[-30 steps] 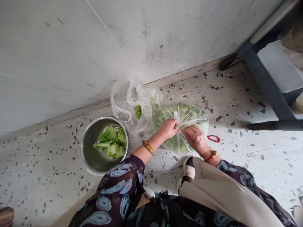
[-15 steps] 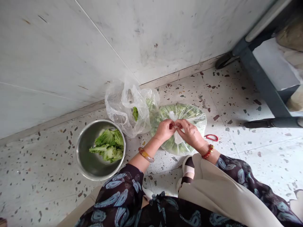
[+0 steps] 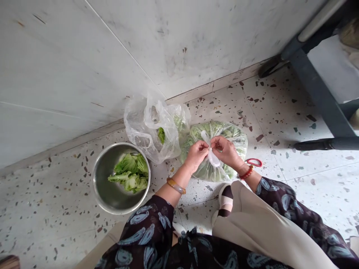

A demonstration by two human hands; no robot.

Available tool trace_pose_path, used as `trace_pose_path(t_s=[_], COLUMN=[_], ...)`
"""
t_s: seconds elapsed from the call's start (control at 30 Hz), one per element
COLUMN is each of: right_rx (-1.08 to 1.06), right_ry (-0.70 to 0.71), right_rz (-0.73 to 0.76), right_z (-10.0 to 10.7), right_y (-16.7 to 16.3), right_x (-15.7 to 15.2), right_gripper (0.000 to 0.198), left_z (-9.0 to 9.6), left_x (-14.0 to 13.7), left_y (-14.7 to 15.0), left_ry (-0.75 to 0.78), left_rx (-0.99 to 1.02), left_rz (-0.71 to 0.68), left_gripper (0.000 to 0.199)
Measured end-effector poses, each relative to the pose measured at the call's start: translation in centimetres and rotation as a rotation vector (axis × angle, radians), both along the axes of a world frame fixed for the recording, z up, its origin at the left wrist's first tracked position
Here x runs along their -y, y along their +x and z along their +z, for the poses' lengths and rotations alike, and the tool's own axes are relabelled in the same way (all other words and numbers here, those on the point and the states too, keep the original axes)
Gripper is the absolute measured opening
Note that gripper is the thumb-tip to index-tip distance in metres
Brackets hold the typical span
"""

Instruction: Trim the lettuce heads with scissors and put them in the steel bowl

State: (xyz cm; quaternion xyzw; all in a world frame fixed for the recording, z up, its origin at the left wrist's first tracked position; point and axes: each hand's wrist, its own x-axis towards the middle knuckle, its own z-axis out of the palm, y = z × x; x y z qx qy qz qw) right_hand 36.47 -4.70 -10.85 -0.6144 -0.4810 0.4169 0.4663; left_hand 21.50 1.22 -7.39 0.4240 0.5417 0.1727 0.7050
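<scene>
A clear plastic bag (image 3: 234, 140) full of green leafy vegetables sits on the floor, its top gathered into a knot with whitish ends sticking out. My left hand (image 3: 197, 154) pinches the knotted top from the left, thumb against forefinger. From the right, my right hand (image 3: 224, 150) pinches the same knot, fingertips almost meeting those of the left. Partly behind my right wrist lies a red loop handle (image 3: 254, 162); the rest of that tool is hidden under the bag's edge.
A metal pot (image 3: 98, 186) holding lettuce leaves (image 3: 131, 173) stands at the left. Behind it, an open clear plastic bag (image 3: 151, 123) with some greens leans near the wall (image 3: 134, 41). A grey wheeled cart (image 3: 319, 89) is at the right.
My hands have moved slightly apart at the knot, and the bag's whitish ends show more between them. The view has shifted a little; pot and open bag stay put.
</scene>
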Motion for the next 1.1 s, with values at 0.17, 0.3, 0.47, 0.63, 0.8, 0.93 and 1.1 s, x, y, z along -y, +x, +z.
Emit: trace_pose_path(t_s=[0.17,0.3,0.47,0.63,0.8,0.93,1.1], right_rx=[-0.155,-0.099,-0.126,-0.211,-0.131,0.063,0.136], right_ry=[-0.027,-0.034,-0.031,-0.009,-0.028,-0.012,-0.002], right_rz=[-0.001,-0.051,-0.169,-0.127,-0.09,-0.054,-0.053], right_z=[0.4,0.2,0.0,0.1,0.6,0.8,1.1], right_y=[-0.3,-1.1,-1.8,-1.3,-0.9,-1.0,-1.3], right_x=[0.0,0.0,-0.4,-0.7,-0.2,0.7,0.5], right_gripper=[0.034,0.04,0.037,0.033,0.032,0.04,0.047], left_z=[-0.4,-0.5,-0.6,-1.5,-2.1,-2.1,-1.6], left_x=[-0.3,-0.4,-0.4,-0.8,-1.2,-1.6,-2.3], left_y=[-0.6,-0.8,-1.0,-1.0,-0.3,-0.1,0.0], left_ry=[0.325,0.587,0.744,0.702,0.631,0.54,0.298], left_rx=[-0.124,-0.241,-0.325,-0.305,-0.3,-0.304,-0.154], left_rz=[-0.114,-0.263,-0.421,-0.449,-0.437,-0.405,-0.287], left_gripper=[0.012,0.019,0.019,0.019,0.021,0.02,0.015])
